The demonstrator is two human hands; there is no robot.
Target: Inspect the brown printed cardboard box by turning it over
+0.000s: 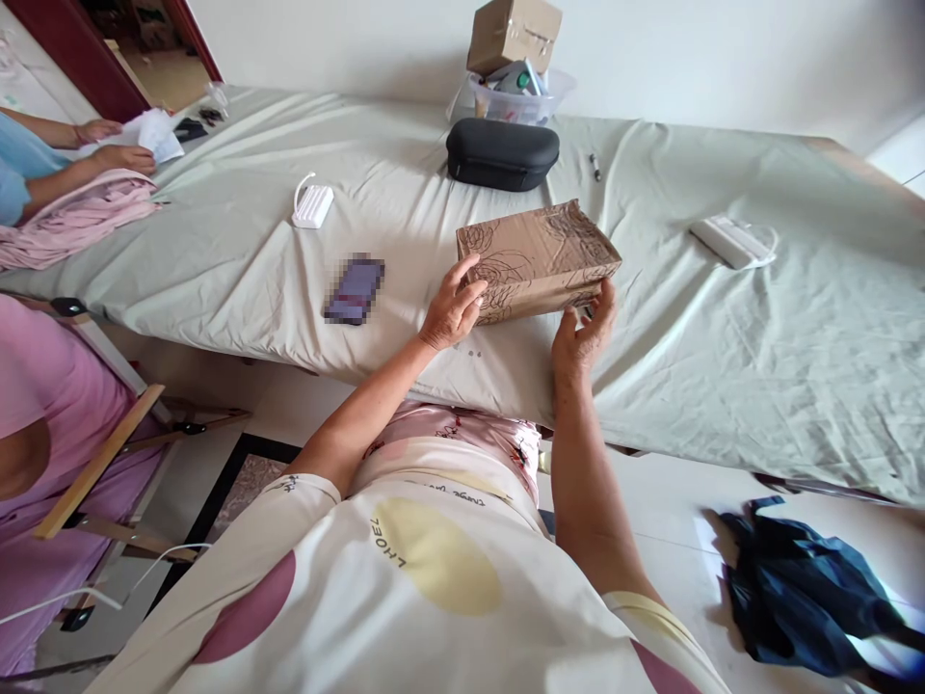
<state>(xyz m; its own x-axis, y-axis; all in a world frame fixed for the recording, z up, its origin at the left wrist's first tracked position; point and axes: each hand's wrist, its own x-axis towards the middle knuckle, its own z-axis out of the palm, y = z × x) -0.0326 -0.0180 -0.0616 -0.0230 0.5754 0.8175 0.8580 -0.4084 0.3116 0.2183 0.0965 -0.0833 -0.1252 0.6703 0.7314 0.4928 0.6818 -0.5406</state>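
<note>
A brown cardboard box [539,253] with dark scribbled loops on its faces lies slightly askew on the cloth-covered table in front of me. My left hand [455,306] grips its left end, index finger and thumb pressed against the near corner. At the right end, my right hand [587,333] holds the lower near corner from below, its fingers curled up along the side. A small dark spot shows between the right fingers, too small to name. To the left of the box lies a phone [356,289] with a blurred-out screen.
Behind the box sit a black hard case [502,156], a pen [594,168], and a plastic basket [516,104] with a carton [513,37] on top. White power banks lie left [313,207] and right [733,241]. At far left, another person's hands [122,157] hold papers [160,135].
</note>
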